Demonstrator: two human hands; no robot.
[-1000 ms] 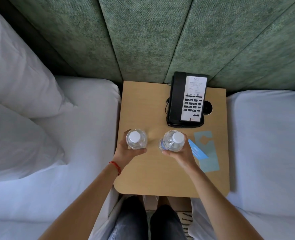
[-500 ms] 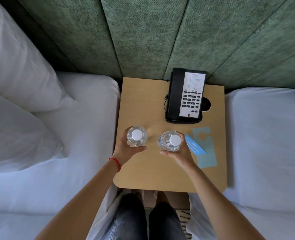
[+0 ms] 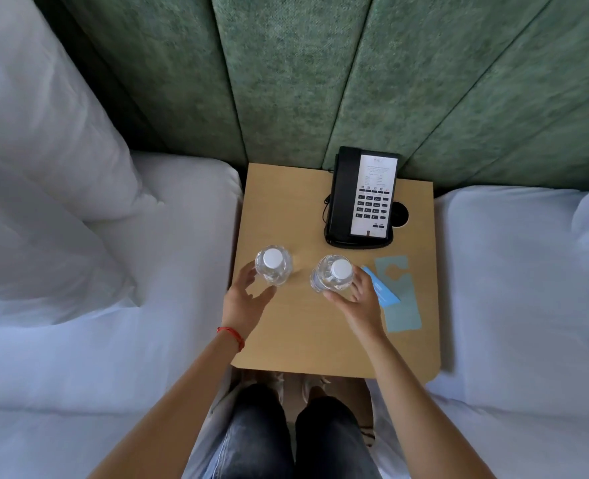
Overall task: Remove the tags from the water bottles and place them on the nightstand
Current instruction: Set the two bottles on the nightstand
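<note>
Green padded wall panels (image 3: 303, 81) across the whole back, split by dark seams. White bed (image 3: 78, 323) filling the left side with two fat pillows (image 3: 37, 140) piled at the head, another white bed (image 3: 528, 288) on the right. Wedged between them, a light wood nightstand (image 3: 320, 333), square top, seen from straight above. Dark jeans (image 3: 286, 437) poking out below its near edge. Black desk phone (image 3: 362, 198) parked at the back right of the top, handset on the left, white keypad card on the right, round cable hole just beside it. Pale teal tag (image 3: 398, 299) lying flat near the right edge of the nightstand (door-hanger shape, notch cut out at the far end), with a brighter blue tag (image 3: 381, 288) lying across its left side. Two clear water bottles standing upright on the wood, white caps up: left bottle (image 3: 273, 265) near the left edge, right bottle (image 3: 332, 279) just left of the blue tag, a bare strip of wood between them. Left hand (image 3: 248, 302) hovering at the near side of the left bottle, fingers loosened and spread, not gripping it, maybe fingertips brushing, hard to say. Right hand (image 3: 355, 302) curled round the near side of the right bottle, thumb on one side and fingers on the other. Thin red string bracelet (image 3: 232, 337) on the left wrist.
</note>
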